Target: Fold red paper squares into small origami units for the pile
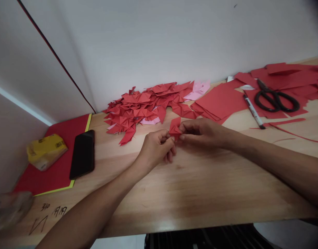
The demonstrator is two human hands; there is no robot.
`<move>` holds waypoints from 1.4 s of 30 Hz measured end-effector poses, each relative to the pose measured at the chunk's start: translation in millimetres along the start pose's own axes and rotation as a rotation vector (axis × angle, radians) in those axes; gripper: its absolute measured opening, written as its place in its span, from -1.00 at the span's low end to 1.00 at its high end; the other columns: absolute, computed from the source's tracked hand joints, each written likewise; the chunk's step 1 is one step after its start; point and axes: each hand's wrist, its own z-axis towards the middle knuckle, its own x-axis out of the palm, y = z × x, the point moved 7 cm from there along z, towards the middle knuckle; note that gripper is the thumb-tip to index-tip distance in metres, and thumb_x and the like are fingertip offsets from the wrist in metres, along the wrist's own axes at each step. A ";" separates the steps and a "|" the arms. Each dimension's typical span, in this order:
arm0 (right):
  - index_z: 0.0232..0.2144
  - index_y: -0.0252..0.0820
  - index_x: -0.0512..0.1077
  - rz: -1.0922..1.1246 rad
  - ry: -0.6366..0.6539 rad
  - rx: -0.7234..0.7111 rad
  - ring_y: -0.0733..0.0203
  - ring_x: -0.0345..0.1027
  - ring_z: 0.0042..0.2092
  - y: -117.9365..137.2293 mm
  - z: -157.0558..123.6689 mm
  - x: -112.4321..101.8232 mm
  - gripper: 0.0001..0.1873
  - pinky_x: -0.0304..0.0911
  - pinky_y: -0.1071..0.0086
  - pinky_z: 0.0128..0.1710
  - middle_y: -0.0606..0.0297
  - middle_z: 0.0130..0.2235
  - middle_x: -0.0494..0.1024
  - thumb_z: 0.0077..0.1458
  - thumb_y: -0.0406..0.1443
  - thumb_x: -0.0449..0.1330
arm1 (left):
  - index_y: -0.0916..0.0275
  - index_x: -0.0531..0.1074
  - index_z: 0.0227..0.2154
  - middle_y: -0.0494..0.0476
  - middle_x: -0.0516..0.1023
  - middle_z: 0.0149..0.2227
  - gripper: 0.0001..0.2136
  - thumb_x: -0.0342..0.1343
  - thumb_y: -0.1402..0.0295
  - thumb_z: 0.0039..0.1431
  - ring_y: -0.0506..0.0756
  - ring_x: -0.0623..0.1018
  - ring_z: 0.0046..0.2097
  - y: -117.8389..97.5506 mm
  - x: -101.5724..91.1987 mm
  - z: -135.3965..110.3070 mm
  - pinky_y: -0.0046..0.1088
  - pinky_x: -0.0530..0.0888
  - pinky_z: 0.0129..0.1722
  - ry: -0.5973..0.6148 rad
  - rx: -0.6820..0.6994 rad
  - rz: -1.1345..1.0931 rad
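Between my two hands, just above the wooden table (179,193), is a small folded piece of red paper (175,126). My left hand (160,144) pinches its lower left side between thumb and fingers. The fingertips of my right hand (200,132) close on its right edge. One pointed flap of the paper stands up, away from me. Right behind my hands spreads a pile of folded red paper pieces (148,103), with some pink ones (199,90) among them.
Flat red sheets (218,100) lie right of the pile. Black-handled scissors (277,100), a marker (253,112) and thin red strips (291,122) are farther right. At left, a black phone (82,154) and a yellow packet (46,151) rest on red and yellow sheets (57,176). A wall (161,41) stands behind.
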 end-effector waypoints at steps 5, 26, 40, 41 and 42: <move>-0.55 -0.14 0.14 -0.107 -0.082 -0.049 0.35 -0.01 -0.49 10.1 -0.8 0.6 -0.72 -0.06 0.40 -0.51 0.44 -0.54 0.18 0.12 -0.28 0.15 | 0.27 0.29 -0.53 -0.08 0.42 -0.63 -0.88 0.04 0.44 0.11 -0.10 0.39 -0.71 -1.8 1.5 -3.5 -0.67 0.28 -0.75 -0.022 0.026 0.041; -0.54 -0.14 0.15 -0.112 -0.070 -0.076 0.37 0.03 -0.51 5.9 -0.5 0.3 -0.77 -0.06 0.43 -0.52 0.45 -0.55 0.24 0.10 -0.35 0.11 | 0.27 0.28 -0.50 -0.06 0.45 -0.61 -0.85 -0.02 0.41 0.18 -0.10 0.43 -0.69 3.0 2.3 -0.2 -0.66 0.32 -0.73 0.009 0.042 0.012; -0.53 -0.14 0.30 0.000 -0.198 0.004 0.32 0.17 -0.49 10.2 -3.6 -43.3 -0.62 0.08 0.39 -0.50 0.35 -0.52 0.35 0.20 -0.04 0.10 | 0.25 0.31 -0.52 -0.10 0.32 -0.62 -0.87 -0.04 0.46 0.11 -0.10 0.31 -0.61 -18.2 6.1 -6.8 -0.60 0.18 -0.59 0.126 0.198 0.443; -0.45 -0.14 0.35 -0.019 -0.238 -0.025 0.29 0.23 -0.43 12.4 -4.2 -44.0 -0.68 0.13 0.37 -0.44 0.32 -0.45 0.41 0.20 -0.05 0.10 | 0.26 0.30 -0.54 -0.10 0.28 -0.63 -0.87 -0.03 0.46 0.11 -0.10 0.27 -0.59 -22.3 7.9 -8.3 -0.59 0.14 -0.57 0.130 0.247 0.498; -0.38 -0.13 0.39 -0.049 -0.233 -0.046 0.27 0.27 -0.39 13.6 -4.1 -41.0 -0.72 0.15 0.36 -0.39 0.30 -0.39 0.45 0.20 -0.07 0.11 | 0.26 0.29 -0.55 -0.11 0.24 -0.63 -0.86 -0.02 0.47 0.10 -0.10 0.23 -0.58 -25.5 9.6 -9.7 -0.57 0.11 -0.55 0.131 0.291 0.547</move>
